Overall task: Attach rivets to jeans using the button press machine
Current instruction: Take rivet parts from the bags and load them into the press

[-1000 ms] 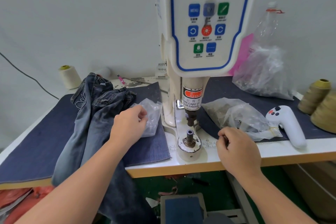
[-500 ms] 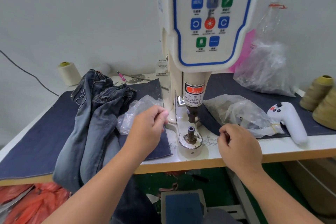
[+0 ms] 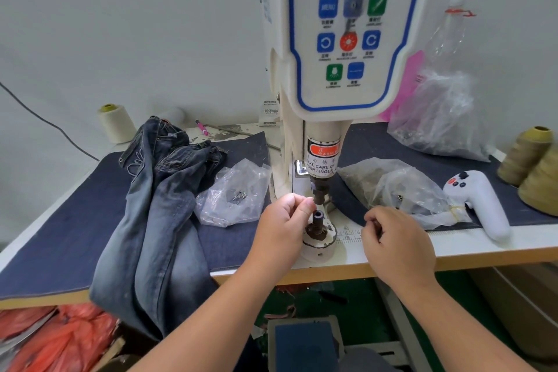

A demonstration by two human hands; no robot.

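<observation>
The button press machine stands at the middle of the table. Its upper punch hangs just above the dark lower die. My left hand is beside the gap between them, thumb and fingertips pinched together as on a small rivet that the fingers hide. My right hand rests at the table's front edge right of the die, its fingers curled; nothing shows in it. The jeans lie crumpled to the left and hang over the table edge. A clear bag of rivets lies between jeans and machine.
A second clear bag and a white handheld controller lie right of the machine, with a larger bag behind. Thread cones stand at the far right and back left. Red plastic sits under the table.
My left hand has left the clear bag and moved right to the press, fingers pinched, now beside the punch. My right hand has stayed at the table edge.
</observation>
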